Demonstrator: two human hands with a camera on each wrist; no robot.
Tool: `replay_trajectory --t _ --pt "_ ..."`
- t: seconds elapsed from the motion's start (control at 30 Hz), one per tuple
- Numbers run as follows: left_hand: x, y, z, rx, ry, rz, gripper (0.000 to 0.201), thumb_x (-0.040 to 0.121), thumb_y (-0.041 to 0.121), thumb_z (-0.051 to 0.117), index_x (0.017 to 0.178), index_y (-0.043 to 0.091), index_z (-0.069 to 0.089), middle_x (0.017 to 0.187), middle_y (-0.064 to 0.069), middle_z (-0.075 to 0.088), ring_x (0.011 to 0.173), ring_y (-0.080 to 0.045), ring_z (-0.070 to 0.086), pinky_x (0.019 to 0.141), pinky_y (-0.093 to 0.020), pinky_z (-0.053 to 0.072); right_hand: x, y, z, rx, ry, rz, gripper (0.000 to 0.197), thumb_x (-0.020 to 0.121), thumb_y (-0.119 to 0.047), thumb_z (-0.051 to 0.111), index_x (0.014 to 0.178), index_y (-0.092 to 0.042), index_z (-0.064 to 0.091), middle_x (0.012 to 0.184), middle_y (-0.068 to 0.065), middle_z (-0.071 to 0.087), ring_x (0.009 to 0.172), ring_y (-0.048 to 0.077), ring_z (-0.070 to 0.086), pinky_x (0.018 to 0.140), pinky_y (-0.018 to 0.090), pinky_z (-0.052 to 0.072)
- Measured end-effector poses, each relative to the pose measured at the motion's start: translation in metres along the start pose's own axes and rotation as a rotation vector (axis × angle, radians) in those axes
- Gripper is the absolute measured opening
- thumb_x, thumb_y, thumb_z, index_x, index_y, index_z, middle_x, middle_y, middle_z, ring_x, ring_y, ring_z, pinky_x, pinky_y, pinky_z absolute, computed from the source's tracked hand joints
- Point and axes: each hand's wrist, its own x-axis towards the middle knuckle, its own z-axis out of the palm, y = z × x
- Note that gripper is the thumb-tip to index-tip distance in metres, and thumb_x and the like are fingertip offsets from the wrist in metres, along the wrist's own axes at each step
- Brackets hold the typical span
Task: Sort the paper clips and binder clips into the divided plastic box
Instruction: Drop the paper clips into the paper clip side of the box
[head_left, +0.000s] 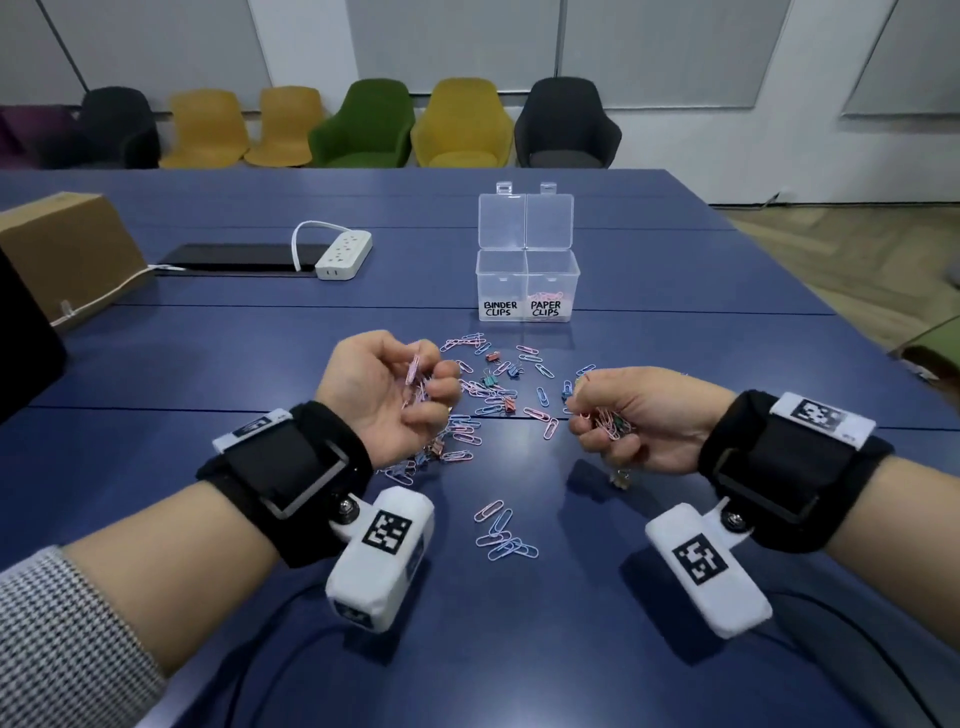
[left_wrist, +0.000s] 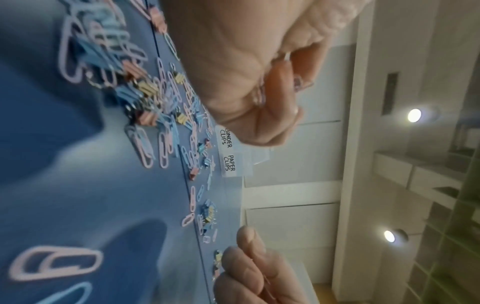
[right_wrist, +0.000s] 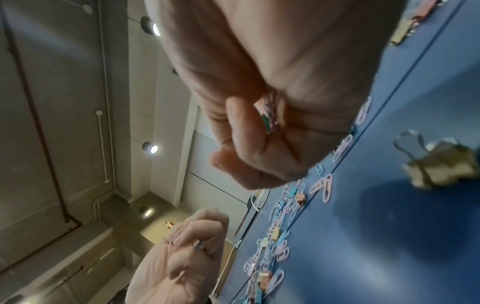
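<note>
A clear divided plastic box (head_left: 527, 283) stands open on the blue table (head_left: 675, 291), labelled BINDER CLIPS on the left and PAPER CLIPS on the right; a few pink paper clips lie in the right half. My left hand (head_left: 405, 389) is raised, palm up, fingers curled round a bunch of paper clips (head_left: 415, 374). My right hand (head_left: 613, 415) grips a mixed bunch of paper clips and a green binder clip (head_left: 613, 423). Between the hands, loose pink and blue paper clips and small coloured binder clips (head_left: 493, 384) lie scattered. A separate small heap of paper clips (head_left: 504, 532) lies nearer me.
A white power strip (head_left: 344, 254) and a dark tablet (head_left: 234, 258) lie at the back left, beside a cardboard box (head_left: 67, 254). A yellow binder clip (right_wrist: 439, 162) lies under my right hand. Chairs line the far wall.
</note>
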Motion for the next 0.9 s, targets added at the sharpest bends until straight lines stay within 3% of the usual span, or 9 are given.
replay_trajectory --t 0.1,0.23,0.3,0.47,0.53,0.63,0.8,0.9 --pt "0.013 0.001 0.004 0.006 0.046 0.008 0.009 0.067 0.015 0.041 0.061 0.015 0.034 0.063 0.000 0.037 0.045 -0.010 0.035 0.035 -0.015 0.014 0.006 -0.011 -0.006 -0.074 -0.039 -0.001 0.018 0.092 0.004 0.042 0.083 -0.008 0.050 0.061 0.006 0.047 0.039 0.009 0.044 0.029 0.011 0.021" --pt "0.034 0.014 0.015 0.172 0.078 -0.131 0.006 0.066 0.010 0.038 0.063 0.014 0.035 0.059 -0.001 0.040 0.039 -0.010 0.035 0.032 -0.014 0.013 0.018 -0.027 -0.023 -0.174 -0.023 0.001 0.016 0.096 0.001 0.045 0.083 -0.003 0.054 0.065 0.007 0.050 0.041 0.007 0.044 0.030 0.011 0.025" --pt "0.048 0.024 0.021 0.308 0.069 -0.233 0.003 0.069 0.010 0.038 0.067 0.011 0.039 0.060 -0.003 0.041 0.040 -0.010 0.035 0.032 -0.014 0.013 0.025 -0.035 -0.033 -0.225 0.014 -0.009 0.022 0.097 -0.007 0.048 0.075 -0.007 0.052 0.061 0.003 0.047 0.038 0.004 0.037 0.030 0.011 0.023" --pt "0.099 0.049 0.040 0.752 0.070 -0.459 0.033 0.093 0.026 0.046 0.063 0.013 0.040 0.056 0.000 0.038 0.035 -0.006 0.031 0.026 -0.012 0.017 0.044 -0.061 -0.059 -0.344 0.076 0.039 0.045 0.097 -0.041 0.043 0.060 -0.019 0.032 0.045 -0.006 0.026 0.032 0.004 0.018 0.032 0.008 0.014" --pt "0.122 0.061 0.055 0.881 0.094 -0.400 0.039 0.097 0.030 0.045 0.062 0.015 0.038 0.050 0.003 0.037 0.031 -0.004 0.027 0.026 -0.012 0.015 0.054 -0.074 -0.068 -0.411 0.120 0.026 0.050 0.096 -0.050 0.040 0.056 -0.021 0.027 0.043 -0.006 0.025 0.031 0.006 0.017 0.034 0.009 0.012" --pt "0.155 0.081 0.082 0.967 0.175 -0.159 0.044 0.098 0.043 0.042 0.061 0.018 0.038 0.046 0.005 0.037 0.029 -0.004 0.024 0.029 -0.011 0.013 0.068 -0.094 -0.078 -0.471 0.219 -0.061 0.050 0.096 -0.049 0.041 0.056 -0.021 0.028 0.043 -0.006 0.027 0.035 0.008 0.018 0.036 0.013 0.012" --pt "0.205 0.090 0.103 0.735 0.250 0.179 0.053 0.097 0.052 0.032 0.060 0.016 0.040 0.057 -0.001 0.038 0.046 -0.014 0.030 0.044 -0.020 0.024 0.101 -0.127 -0.079 -0.438 0.402 -0.343 0.040 0.099 -0.027 0.040 0.061 -0.020 0.029 0.053 0.001 0.025 0.040 0.013 0.017 0.040 0.015 0.013" --pt "0.224 0.085 0.101 0.689 0.242 0.254 0.064 0.098 0.052 0.028 0.059 0.007 0.051 0.063 -0.011 0.052 0.056 -0.023 0.043 0.053 -0.026 0.030 0.124 -0.142 -0.072 -0.418 0.568 -0.549 0.046 0.095 -0.039 0.045 0.057 -0.019 0.027 0.049 0.002 0.033 0.037 0.017 0.027 0.041 0.021 0.022"
